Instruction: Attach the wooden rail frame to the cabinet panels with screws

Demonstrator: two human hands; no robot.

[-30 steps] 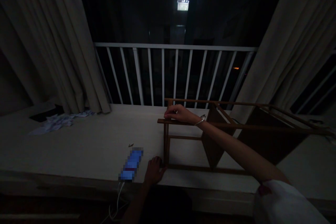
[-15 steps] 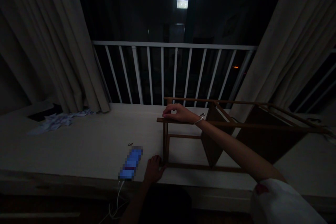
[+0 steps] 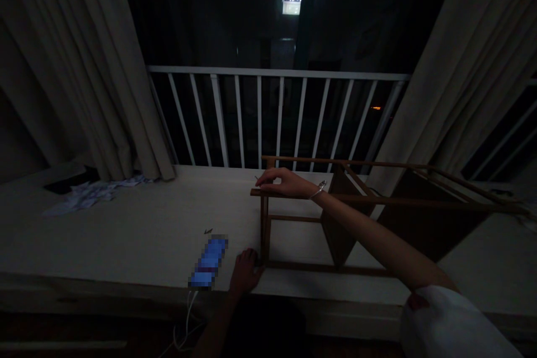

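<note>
A brown wooden shelf frame [image 3: 335, 198] lies on its side on a white ledge. My right hand [image 3: 285, 182], with a bracelet at its wrist, rests over the left end of the upper rail. Its thumb and fingers pinch a small thin rod [image 3: 257, 178], whose tip just shows above the rail; the rest is hidden. At the frame's lower left corner is my left hand [image 3: 246, 271], fingers curled over the leg's end and thumb against it. A phone [image 3: 208, 262] with a lit, blurred screen lies left of that hand.
A tiny dark piece [image 3: 208, 231] lies above the phone, and a white cable [image 3: 188, 313] hangs off the ledge [image 3: 146, 240]. Crumpled papers [image 3: 92, 193] and a dark flat object [image 3: 67, 180] are at left. Behind stand a white railing [image 3: 277, 72] and curtains [image 3: 96, 67].
The fingers of my right hand have shifted slightly, and the tip of the thin rod now shows beside them. My left hand and the shelf frame stay in place.
</note>
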